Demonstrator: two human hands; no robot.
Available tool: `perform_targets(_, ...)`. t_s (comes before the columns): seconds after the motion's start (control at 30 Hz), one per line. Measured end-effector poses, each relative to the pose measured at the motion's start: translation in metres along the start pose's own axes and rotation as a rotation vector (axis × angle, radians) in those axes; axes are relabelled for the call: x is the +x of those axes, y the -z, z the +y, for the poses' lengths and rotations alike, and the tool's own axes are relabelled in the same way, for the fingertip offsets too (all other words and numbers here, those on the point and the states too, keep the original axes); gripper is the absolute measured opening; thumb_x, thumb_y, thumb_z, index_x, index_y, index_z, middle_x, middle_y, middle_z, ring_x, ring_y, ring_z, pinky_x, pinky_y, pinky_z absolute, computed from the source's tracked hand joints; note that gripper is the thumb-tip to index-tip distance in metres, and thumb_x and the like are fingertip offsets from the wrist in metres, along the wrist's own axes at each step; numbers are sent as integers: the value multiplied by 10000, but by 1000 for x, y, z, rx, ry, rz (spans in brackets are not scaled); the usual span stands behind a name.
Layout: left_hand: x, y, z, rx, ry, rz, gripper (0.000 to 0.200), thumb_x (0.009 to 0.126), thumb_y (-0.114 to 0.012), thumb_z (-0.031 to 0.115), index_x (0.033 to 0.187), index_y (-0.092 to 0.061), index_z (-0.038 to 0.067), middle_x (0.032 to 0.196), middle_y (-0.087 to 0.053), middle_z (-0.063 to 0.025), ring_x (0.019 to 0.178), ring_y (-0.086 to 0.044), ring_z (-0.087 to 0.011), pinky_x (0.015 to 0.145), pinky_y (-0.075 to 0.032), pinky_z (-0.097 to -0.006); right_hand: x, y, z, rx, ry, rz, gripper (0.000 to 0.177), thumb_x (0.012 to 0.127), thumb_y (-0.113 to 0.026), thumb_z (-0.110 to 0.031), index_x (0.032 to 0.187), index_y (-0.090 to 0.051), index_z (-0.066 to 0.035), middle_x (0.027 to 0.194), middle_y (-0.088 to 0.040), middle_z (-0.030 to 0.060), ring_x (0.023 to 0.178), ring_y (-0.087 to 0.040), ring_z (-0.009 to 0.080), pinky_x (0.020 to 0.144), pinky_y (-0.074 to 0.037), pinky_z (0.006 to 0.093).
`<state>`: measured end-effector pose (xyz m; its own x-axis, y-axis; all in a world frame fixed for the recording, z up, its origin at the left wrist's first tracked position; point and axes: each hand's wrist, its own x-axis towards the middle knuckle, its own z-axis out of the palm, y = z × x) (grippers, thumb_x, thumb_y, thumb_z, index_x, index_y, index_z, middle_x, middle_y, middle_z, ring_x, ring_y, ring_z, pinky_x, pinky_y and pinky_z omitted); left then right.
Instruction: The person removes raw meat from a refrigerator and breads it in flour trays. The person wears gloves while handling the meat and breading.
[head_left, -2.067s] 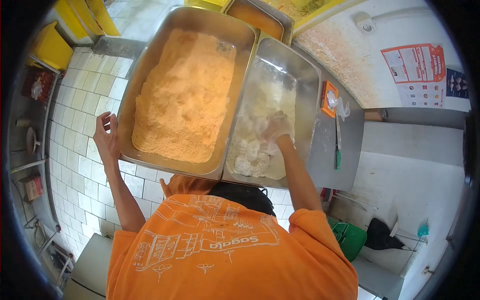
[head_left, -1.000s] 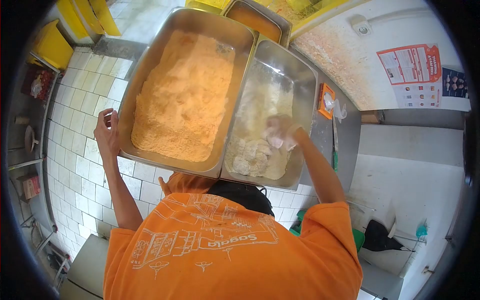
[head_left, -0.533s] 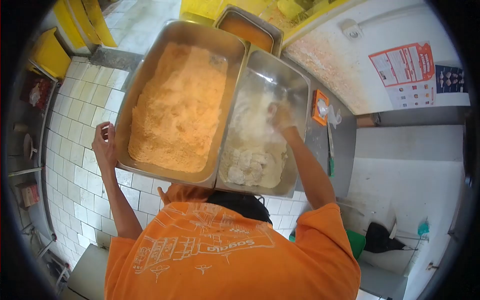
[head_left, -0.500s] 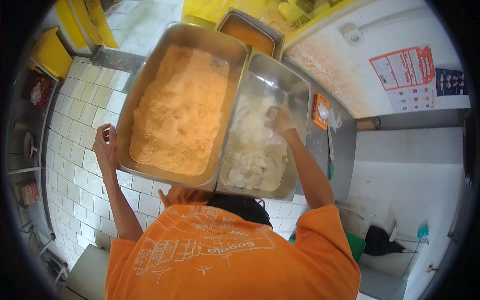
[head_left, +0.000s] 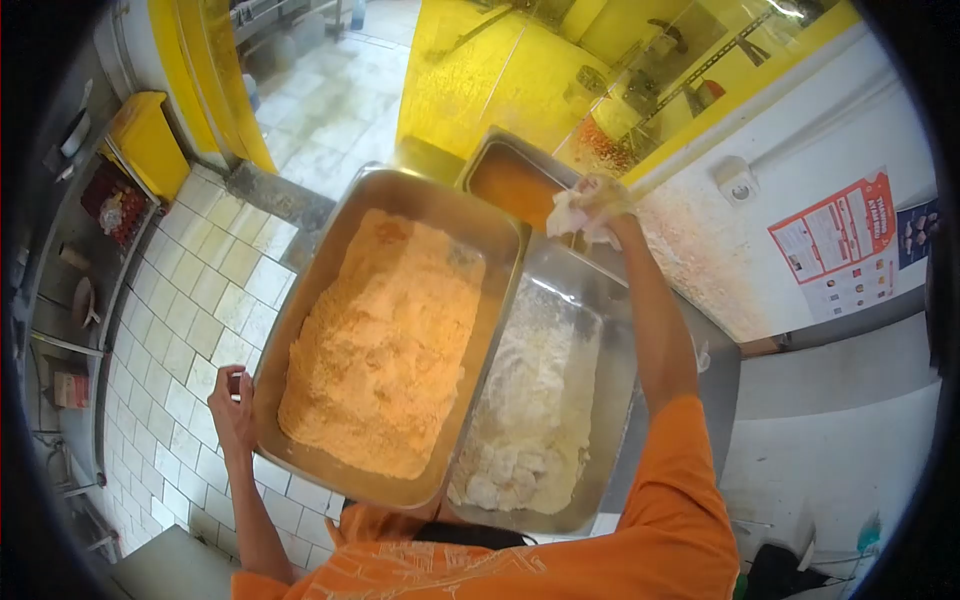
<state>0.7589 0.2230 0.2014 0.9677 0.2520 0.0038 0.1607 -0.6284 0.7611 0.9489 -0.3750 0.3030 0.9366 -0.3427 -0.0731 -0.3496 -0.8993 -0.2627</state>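
My right hand (head_left: pixel 606 203) is stretched far forward, closed on a pale flour-coated piece (head_left: pixel 568 214), which looks like meat. It hangs at the near right edge of a small steel pan (head_left: pixel 478 150) containing orange liquid. Nearer me, a steel pan (head_left: pixel 615 400) contains white flour (head_left: pixel 540 340), with several coated pieces (head_left: pixel 505 475) heaped at its near end. Left of that stands a larger deep pan (head_left: pixel 265 425) of orange breading (head_left: pixel 385 340). Beside that pan's left wall, my left hand (head_left: pixel 232 408) is held with loosely bent fingers apart, nothing visible in it.
The pans stand side by side on a grey counter (head_left: pixel 715 375) along the right wall. A yellow partition (head_left: pixel 480 70) rises behind them. White floor tiles (head_left: pixel 180 330) lie to the left, with metal shelving (head_left: pixel 60 300) and a yellow bin (head_left: pixel 150 140) beyond.
My right hand has risen from the white flour and moved forward to the small far pan, carrying a coated piece. The view has tilted up. My left hand stays by the large pan.
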Motion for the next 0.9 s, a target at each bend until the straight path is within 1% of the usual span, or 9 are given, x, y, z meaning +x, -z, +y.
perform_targets(0.23, 2, -5, -4, 25, 57, 0, 190, 956, -540, 164, 1002, -598, -11, 724, -623, -95, 657, -581, -165, 628, -461, -323, 137, -166, 44, -564, -23, 51, 365, 819, -682, -258, 1146, -639, -103, 1205, -637, 151, 1083, -638, 319, 932, -509, 398)
perform_targets(0.33, 2, -4, 0, 28, 73, -13, 191, 959, -532, 165, 993, -596, -12, 726, -614, -85, 655, -571, -160, 629, -457, -321, 45, -100, -31, -45, -15, 101, 433, 830, -682, -268, 1218, -589, -98, 1258, -600, 173, 1129, -602, 338, 982, -470, 410)
perform_targets(0.5, 3, -4, -6, 25, 28, -13, 199, 971, -512, 165, 972, -596, -16, 705, -600, -87, 638, -558, -158, 620, -449, -320, -59, -45, 0, 151, 58, 409, 434, 857, -635, -267, 1246, -566, -87, 1193, -613, 158, 1065, -582, 366, 934, -471, 424)
perform_targets(0.63, 0, -6, -5, 59, 30, -3, 200, 977, -504, 158, 955, -597, -17, 689, -595, -90, 624, -555, -160, 616, -444, -321, -236, -62, 45, 10, -139, 34, 367, 939, -536, -238, 1279, -560, -102, 1153, -613, 174, 1041, -590, 315, 818, -509, 435)
perform_targets(0.7, 1, -5, -3, 70, -1, -17, 200, 979, -500, 156, 949, -595, -18, 695, -598, -96, 631, -558, -166, 621, -445, -325, -309, -80, 53, 69, -370, -807, 546, 906, -604, -339, 1399, -468, -148, 1405, -467, 181, 1278, -453, 348, 1093, -354, 461)
perform_targets(0.77, -1, -5, -3, 88, -28, -39, 202, 981, -495, 153, 942, -594, -19, 701, -600, -102, 638, -562, -173, 625, -446, -329, -392, -170, 113, -282, 361, -628, 699, 863, -642, -380, 1473, -370, -174, 1416, -447, 199, 1304, -413, 369, 1133, -286, 479)
perform_targets(0.8, 0, -6, -9, 94, -58, -28, 219, 986, -485, 162, 938, -595, -20, 710, -599, -110, 647, -562, -181, 631, -447, -334, -402, -196, 127, -269, 340, -641, 699, 863, -642, -380, 1473, -370, -174, 1416, -447, 199, 1304, -413, 369, 1133, -286, 479)
perform_targets(0.87, 3, -6, -16, 142, -108, -41, 259, 998, -464, 188, 933, -597, -23, 728, -597, -121, 662, -560, -197, 641, -449, -344, -434, -227, 138, -343, 563, -122, 670, 860, -564, -305, 1477, -360, -145, 1325, -524, 222, 1294, -417, 385, 1126, -268, 433)
perform_targets(0.9, 1, -4, -19, 188, -128, -68, 282, 1004, -453, 205, 933, -599, -25, 737, -596, -125, 668, -558, -205, 645, -449, -349, -441, -214, 121, -405, 470, -380, 677, 856, -562, -304, 1478, -356, -133, 1324, -528, 213, 1288, -424, 379, 1106, -299, 443)
